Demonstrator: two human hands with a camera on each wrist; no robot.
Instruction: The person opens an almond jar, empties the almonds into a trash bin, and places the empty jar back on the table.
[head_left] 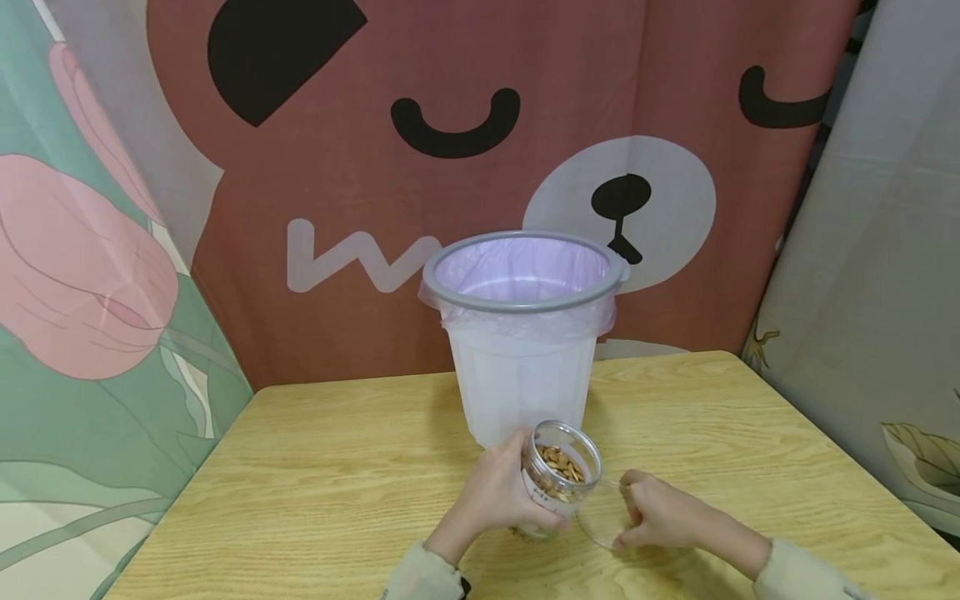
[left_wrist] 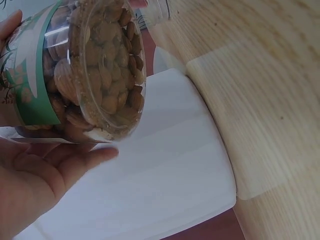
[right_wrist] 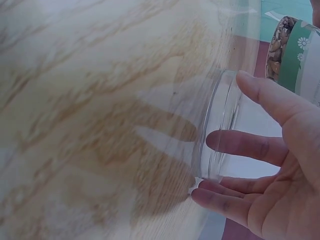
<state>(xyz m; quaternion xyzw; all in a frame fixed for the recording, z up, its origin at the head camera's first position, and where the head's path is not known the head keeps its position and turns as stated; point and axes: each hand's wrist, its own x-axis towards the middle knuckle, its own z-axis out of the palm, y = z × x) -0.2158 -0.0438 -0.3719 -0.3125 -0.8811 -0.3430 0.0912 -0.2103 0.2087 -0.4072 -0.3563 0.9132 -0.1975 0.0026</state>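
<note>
My left hand [head_left: 495, 492] grips a clear plastic jar [head_left: 553, 497] of almonds [head_left: 559, 464], tilted with its uncovered mouth up and toward the right. In the left wrist view, brown almonds [left_wrist: 112, 70] show through the jar's clear base, beside a green and white label [left_wrist: 37, 85]. Just to the right, my right hand [head_left: 663, 515] holds a clear round lid [head_left: 600, 521] by its edge. In the right wrist view, thumb and fingers spread around the lid [right_wrist: 217, 125], close over the tabletop; whether it touches the wood I cannot tell.
A white bin [head_left: 521, 375] with a grey rim and a thin purple liner [head_left: 525, 258] stands on the wood-grain table [head_left: 337, 467], just beyond the jar. Behind the table hangs a curtain [head_left: 337, 167] with a printed bear face. Patterned fabric hangs on both sides.
</note>
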